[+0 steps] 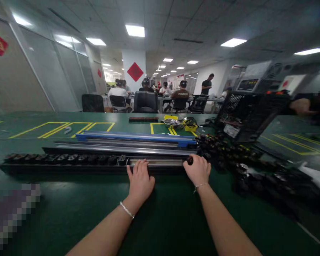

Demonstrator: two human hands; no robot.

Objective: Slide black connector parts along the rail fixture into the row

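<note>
On the green tabletop (80, 209), just before the person, a long black rail (69, 170) lies crosswise. A row of small black parts (81, 159) occupies its left portion, while to the right its pale metallic channel (160, 162) is visible. The left hand (140, 180) is rather open, with fingers spread and slightly bent; they rest at the rail beside the end of the row, and no separate object can be seen in them. The right hand (199, 170) is nearly closed, pinching a small dark piece (190, 160) near the rail's right end. Behind lie a second black rail (117, 148) and a blue rail (133, 137); a heap of dark components (226, 151) is at the right.

The front rail seems stiff and smooth, probably not very heavy but awkward because of its length. It would be best held with both hands, by its long walls, and kept level. The small piece looks light and hard, perhaps delicate, so a gentle pinch at its sides should suit it.
</note>
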